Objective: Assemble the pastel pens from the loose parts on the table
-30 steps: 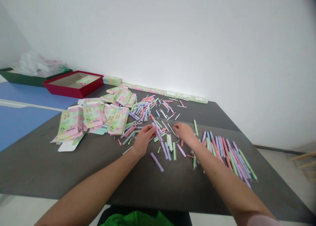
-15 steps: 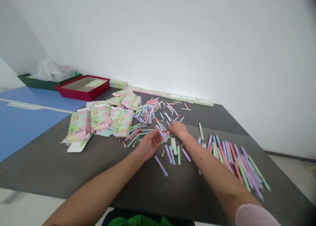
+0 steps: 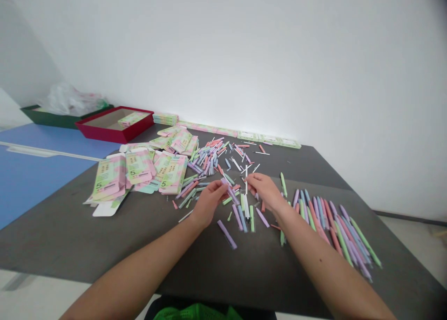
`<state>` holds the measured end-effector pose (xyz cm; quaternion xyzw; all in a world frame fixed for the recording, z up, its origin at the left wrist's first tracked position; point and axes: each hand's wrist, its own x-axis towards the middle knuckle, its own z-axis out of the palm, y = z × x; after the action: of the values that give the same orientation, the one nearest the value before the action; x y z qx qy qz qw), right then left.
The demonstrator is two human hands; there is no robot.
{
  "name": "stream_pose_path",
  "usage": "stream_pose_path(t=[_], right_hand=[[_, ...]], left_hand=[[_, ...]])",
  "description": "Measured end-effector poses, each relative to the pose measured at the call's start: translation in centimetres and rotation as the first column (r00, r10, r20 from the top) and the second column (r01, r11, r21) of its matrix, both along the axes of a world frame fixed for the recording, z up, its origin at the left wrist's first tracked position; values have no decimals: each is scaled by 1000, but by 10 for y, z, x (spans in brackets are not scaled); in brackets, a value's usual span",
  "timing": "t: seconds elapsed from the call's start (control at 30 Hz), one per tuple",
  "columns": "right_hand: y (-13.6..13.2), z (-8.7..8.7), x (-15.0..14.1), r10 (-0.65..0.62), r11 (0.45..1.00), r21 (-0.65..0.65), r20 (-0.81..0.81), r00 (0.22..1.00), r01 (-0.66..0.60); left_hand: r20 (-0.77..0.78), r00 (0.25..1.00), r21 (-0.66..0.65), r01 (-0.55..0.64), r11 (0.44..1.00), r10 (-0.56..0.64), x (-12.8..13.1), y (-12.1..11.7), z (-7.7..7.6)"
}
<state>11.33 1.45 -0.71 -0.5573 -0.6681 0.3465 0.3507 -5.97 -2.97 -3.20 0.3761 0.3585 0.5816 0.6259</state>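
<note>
A purple pen barrel [image 3: 230,192] is pinched in my left hand [image 3: 209,200], slanting over the middle of the table. Just to its right, my right hand [image 3: 264,189] grips a thin white pen refill [image 3: 246,178] that stands roughly upright. The two held pieces are close together but apart. Below them lie loose pen parts: a purple barrel [image 3: 226,234], a green barrel [image 3: 252,219] and several white refills [image 3: 246,207]. A heap of pastel pen parts [image 3: 209,157] spreads beyond my hands.
Several whole-looking pens [image 3: 335,227] lie in rows at the right. Printed cardboard boxes [image 3: 141,166] are piled at the left. A red tray [image 3: 122,134] and a dark green tray [image 3: 63,119] with plastic bags stand behind. Flat boxes [image 3: 268,139] line the wall side of the dark table [image 3: 139,250].
My right hand has come up and back from the scattered parts with a white refill in its fingers. My left hand still holds the purple barrel, slightly shifted.
</note>
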Motion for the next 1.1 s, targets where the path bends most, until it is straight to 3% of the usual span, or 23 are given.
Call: stream_pose_path(t=[0.07,0.17,0.23,0.3,0.43,0.77,0.97,1.1], right_hand=[[-12,4,3,-15,1000,18,-104,995,17],[-30,8,9,-64,997,23,-311,948,75],[-42,11,11,-87,994,24,-398,913,105],[-52,13,13,-73,994,44,-435,898,102],[-66,13,15,-47,989,99,-485,873,109],[-74,11,14,-66,977,137,-532,844,162],[-81,15,12,-89,968,160,-494,865,191],[-83,13,12,-81,971,159,-482,872,177]], left_hand=[[-338,930,240,-60,969,142,-1,-4,1],[-612,702,575,79,814,364,-5,-13,6],[-632,630,702,219,678,451,-7,-20,9],[-615,620,763,311,567,487,-6,-25,12],[-588,608,804,369,466,534,-4,-32,17],[-594,588,805,419,421,550,-3,-40,24],[-728,550,675,470,570,409,-4,-42,24],[-745,578,624,429,654,332,-2,-39,22]])
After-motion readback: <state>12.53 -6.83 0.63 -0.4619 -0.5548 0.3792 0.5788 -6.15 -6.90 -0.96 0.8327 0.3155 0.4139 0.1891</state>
